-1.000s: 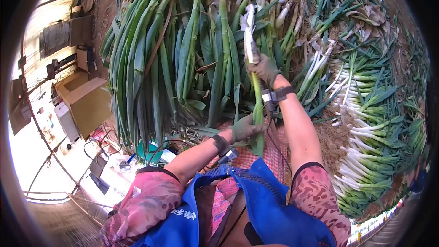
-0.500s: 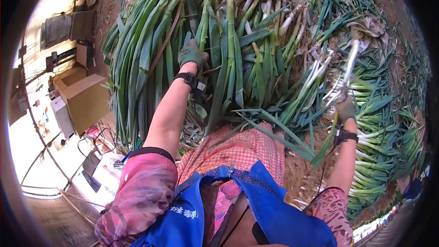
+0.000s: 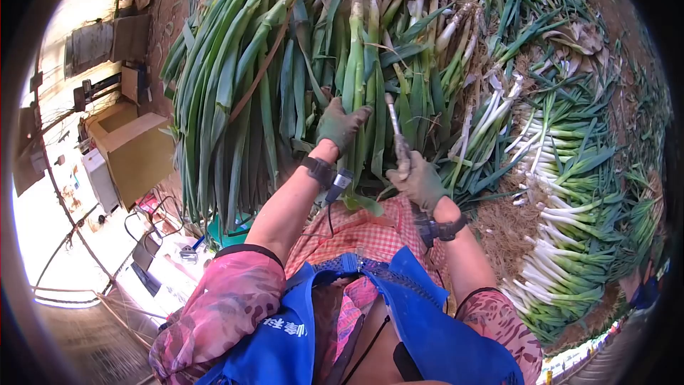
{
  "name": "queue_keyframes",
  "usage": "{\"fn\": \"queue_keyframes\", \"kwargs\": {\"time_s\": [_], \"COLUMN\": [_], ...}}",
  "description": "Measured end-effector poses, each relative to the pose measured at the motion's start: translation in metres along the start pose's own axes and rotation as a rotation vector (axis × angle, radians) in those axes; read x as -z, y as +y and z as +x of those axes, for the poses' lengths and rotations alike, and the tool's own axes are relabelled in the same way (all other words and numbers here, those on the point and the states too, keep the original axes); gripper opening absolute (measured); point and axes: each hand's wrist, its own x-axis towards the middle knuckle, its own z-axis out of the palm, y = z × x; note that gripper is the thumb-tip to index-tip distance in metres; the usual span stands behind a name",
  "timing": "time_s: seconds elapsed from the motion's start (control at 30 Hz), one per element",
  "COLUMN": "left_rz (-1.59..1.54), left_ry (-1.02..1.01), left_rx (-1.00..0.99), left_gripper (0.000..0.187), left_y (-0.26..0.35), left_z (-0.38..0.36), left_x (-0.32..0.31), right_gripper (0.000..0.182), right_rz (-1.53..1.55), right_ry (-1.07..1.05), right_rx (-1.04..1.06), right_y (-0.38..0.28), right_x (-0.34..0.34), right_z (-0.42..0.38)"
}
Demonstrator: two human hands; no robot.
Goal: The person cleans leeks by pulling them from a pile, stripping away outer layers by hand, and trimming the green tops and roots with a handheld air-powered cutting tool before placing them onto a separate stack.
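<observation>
Green leek (image 3: 355,44), gripped in the left hand (image 3: 343,127), runs forward, pale end farthest; the right hand (image 3: 420,183) clasps a tool (image 3: 395,122).

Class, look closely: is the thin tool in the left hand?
No, the right hand holds the tool, while the left hand is at the green stalks.

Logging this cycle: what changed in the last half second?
The right hand let go of a white-stemmed green onion and swung left from the green onion row, holding a slim tool. The left hand shifted right and toward the body, at the green onion heap. The open carton stayed put.
</observation>
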Motion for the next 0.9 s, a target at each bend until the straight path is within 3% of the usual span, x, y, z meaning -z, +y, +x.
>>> {"fn": "queue_keyframes", "kwargs": {"time_s": [0.17,0.33,0.43,0.47,0.5,0.53,0.6,0.63,0.73,0.83,0.9], "left_rz": [0.059,0.183,0.168,0.3,0.239,0.178,0.096,0.116,0.122,0.031,-0.158], "left_ry": [0.015,0.09,0.094,0.047,0.074,0.101,0.126,0.116,0.087,0.054,0.032], "left_rx": [0.067,0.021,0.001,0.079,0.039,-0.002,-0.054,-0.032,0.018,-0.005,-0.005], "left_gripper": [0.055,0.064,0.064,0.06,0.058,0.057,0.055,0.055,0.055,0.06,0.06], "left_y": [-0.004,0.009,0.002,0.005,-0.006,-0.026,-0.026,-0.021,-0.004,-0.011,-0.045], "left_z": [-0.006,-0.013,-0.011,-0.01,-0.008,-0.005,-0.009,-0.014,-0.027,-0.025,-0.013], "left_x": [-0.016,-0.005,-0.005,-0.003,-0.006,-0.014,-0.018,-0.017,-0.016,-0.013,-0.013], "right_gripper": [0.047,0.046,0.042,0.04,0.038,0.033,0.026,0.03,0.025,0.037,0.042], "right_rz": [-0.117,-0.067,-0.125,-0.14,-0.154,-0.514,-1.278,-1.253,-0.893,-1.031,-1.221], "right_ry": [-0.07,0.068,0.183,0.16,0.137,0.001,0.013,0.05,0.016,-0.131,-0.224], "right_rx": [-0.059,-0.098,-0.013,-0.006,-0.001,0.212,0.807,0.8,0.499,0.455,0.49], "right_y": [-0.047,-0.054,-0.057,-0.065,-0.083,-0.08,-0.073,-0.033,-0.098,-0.112,-0.135], "right_x": [-0.017,-0.021,-0.026,-0.019,-0.007,-0.003,0.005,-0.005,0.029,0.042,0.057], "right_z": [0.031,0.084,0.14,0.155,0.167,0.196,0.255,0.322,0.324,0.313,0.252]}}
